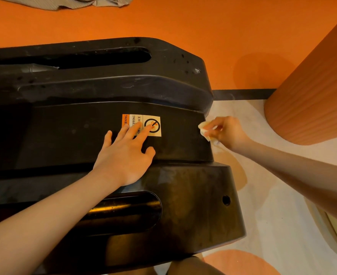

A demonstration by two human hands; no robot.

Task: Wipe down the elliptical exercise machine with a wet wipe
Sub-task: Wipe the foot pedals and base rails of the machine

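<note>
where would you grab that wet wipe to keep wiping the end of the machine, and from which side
Grip the bunched middle of the wet wipe, coming from the open floor side to the right of the machine's black cover, as the right hand does. That probably leaves the wad's free edge facing the cover's end face. The left hand rests flat on top.

Orange floor [183, 22] fills the far side, giving way along a dark strip [243, 94] to pale flooring [272, 205] with rounded orange patches. A ribbed orange column [312, 100] stands at right, and crumpled grey cloth [64, 2] lies far off.
</note>
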